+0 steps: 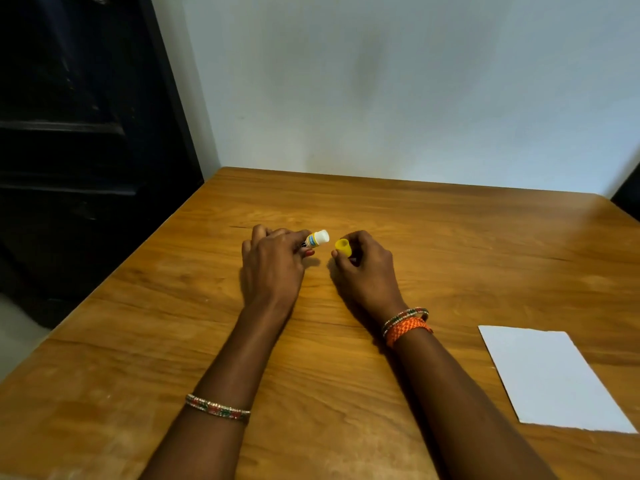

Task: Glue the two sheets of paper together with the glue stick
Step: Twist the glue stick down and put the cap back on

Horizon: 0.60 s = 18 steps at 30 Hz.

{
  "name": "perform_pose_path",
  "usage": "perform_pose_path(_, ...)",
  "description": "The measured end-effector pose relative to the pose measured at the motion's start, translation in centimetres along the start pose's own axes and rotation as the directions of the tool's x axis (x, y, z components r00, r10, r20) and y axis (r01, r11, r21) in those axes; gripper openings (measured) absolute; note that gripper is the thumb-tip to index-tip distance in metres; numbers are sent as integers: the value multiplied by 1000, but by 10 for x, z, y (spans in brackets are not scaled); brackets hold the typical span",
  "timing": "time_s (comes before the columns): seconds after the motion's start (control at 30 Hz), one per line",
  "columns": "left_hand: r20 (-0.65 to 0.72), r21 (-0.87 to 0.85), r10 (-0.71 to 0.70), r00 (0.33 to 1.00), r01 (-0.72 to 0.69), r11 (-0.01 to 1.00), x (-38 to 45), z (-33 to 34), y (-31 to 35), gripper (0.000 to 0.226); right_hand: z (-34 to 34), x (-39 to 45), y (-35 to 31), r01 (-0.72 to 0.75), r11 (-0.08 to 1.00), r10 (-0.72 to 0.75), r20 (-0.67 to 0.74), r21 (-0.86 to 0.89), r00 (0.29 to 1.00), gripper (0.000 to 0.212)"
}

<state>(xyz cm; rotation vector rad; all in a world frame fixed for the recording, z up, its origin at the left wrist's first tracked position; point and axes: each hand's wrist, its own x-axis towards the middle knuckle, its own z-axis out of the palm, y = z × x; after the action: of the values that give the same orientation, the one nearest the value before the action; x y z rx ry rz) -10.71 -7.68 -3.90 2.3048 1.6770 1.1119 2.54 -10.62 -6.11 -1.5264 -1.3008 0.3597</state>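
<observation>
My left hand [272, 268] grips a small glue stick [317, 238] with a blue and yellow label. Its white tip is bare and points right. A short gap away, my right hand [363, 268] pinches the yellow cap [343, 247], its open end turned toward the stick. Both hands hover low over the middle of the wooden table [346, 375]. White paper [550, 379] lies flat near the table's right edge, apart from both hands. I cannot tell whether it is one sheet or two stacked.
A pale wall stands behind the table's far edge. Dark furniture [69, 150] fills the left side beyond the table's left edge. Bangles circle both my wrists.
</observation>
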Motion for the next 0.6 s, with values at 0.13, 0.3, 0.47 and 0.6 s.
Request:
perform_pose_path(0.13, 29, -8, 46, 999, -46, 999, -2, -1, 4, 30, -9, -7, 0, -20, 1000, 19, -56, -16, 998, 29)
perform_pose_path(0.3, 28, -22, 35, 999, -35, 999, -3, -2, 2, 29, -13, -12, -8, -36, 983, 47, -54, 181, 997, 32)
perform_pose_path(0.47, 49, -6, 73, 996, -73, 997, -2, -1, 3, 29, -8, -15, -8, 22, 991, -13, -64, 133, 998, 20)
perform_pose_path(0.6, 64, 22, 92, 994, -93, 995, -2, -1, 5, 28, -10, -13, -9, 45, 990, -31, -105, 134, 994, 21)
